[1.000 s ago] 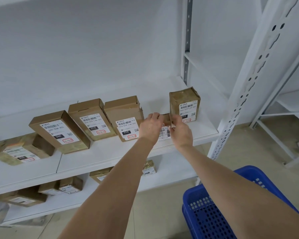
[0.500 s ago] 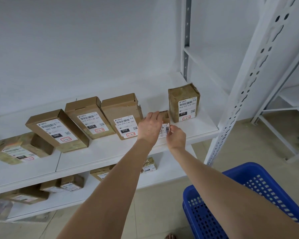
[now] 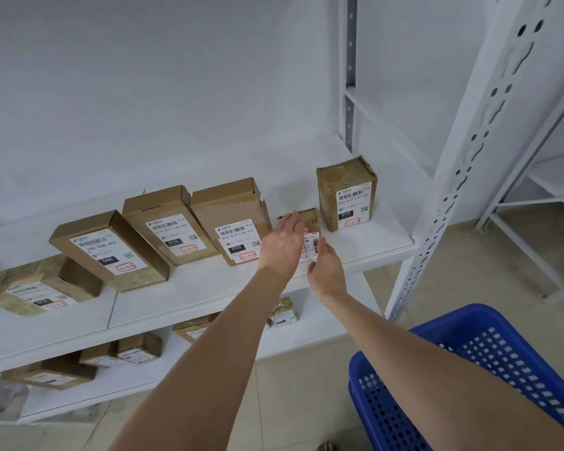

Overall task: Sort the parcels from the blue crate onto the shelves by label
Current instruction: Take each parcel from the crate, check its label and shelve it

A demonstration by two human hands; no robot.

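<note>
Head view: the small parcel point(image 3: 310, 221) stands on the upper shelf point(image 3: 196, 289) between torn box point(image 3: 230, 216) and taped box point(image 3: 345, 190). Left hand point(image 3: 282, 247) and right hand point(image 3: 328, 268) are near it, fingers loose, gripping nothing.

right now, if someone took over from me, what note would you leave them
Left hand: open, fingers straight over the small parcel. Right hand: open, just in front of its label; neither grips it.
The small parcel stands on the upper shelf, between an 010 box and a taped 010 parcel.
Done: this parcel is shelved.
Left: check the blue crate for more; the arm hides most of its inside.
</note>
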